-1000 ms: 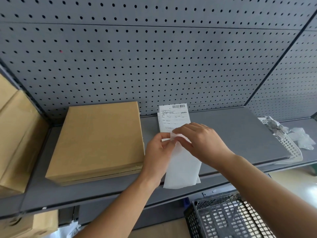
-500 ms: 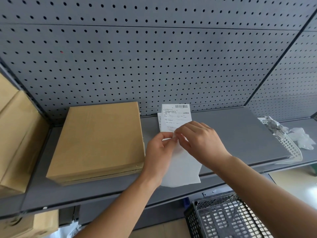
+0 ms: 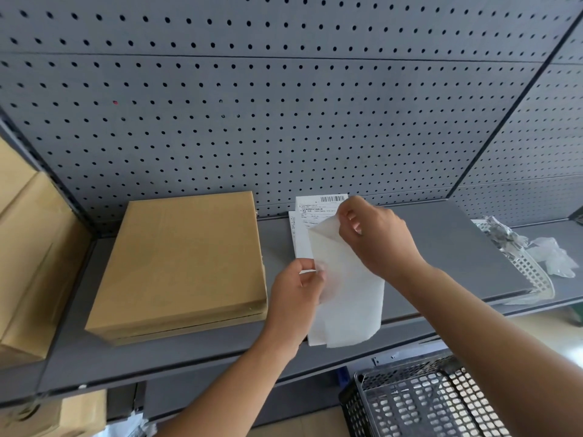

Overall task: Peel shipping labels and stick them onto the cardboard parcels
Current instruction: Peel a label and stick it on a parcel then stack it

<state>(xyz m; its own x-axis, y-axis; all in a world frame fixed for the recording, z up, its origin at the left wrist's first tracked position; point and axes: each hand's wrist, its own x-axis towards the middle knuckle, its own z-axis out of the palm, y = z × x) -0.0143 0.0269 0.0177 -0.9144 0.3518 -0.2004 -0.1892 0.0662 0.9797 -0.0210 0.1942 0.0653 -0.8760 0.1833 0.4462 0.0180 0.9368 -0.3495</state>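
The right hand [image 3: 373,234] is now lifting away from the left hand [image 3: 298,290], where a second ago the two were pinched together over the middle of the sheet. It is gripping a corner of the translucent backing sheet [image 3: 347,298] between thumb and fingers and drawing it up and back, so the sheet is folding over on itself just under the right hand's knuckles. The left hand is closed on the lower edge of the shipping label [image 3: 307,230], holding it down on the shelf [image 3: 441,247] below and left of the right hand. The label's barcode end is showing just beyond the right hand's fingertips.

This suggests the peel has started in earnest: label and backing are separating, though most of the sheet below the hands is looking still joined. The cardboard parcel [image 3: 183,266] is lying flat on the shelf just to the left of the left hand, bare on top, waiting for the label.
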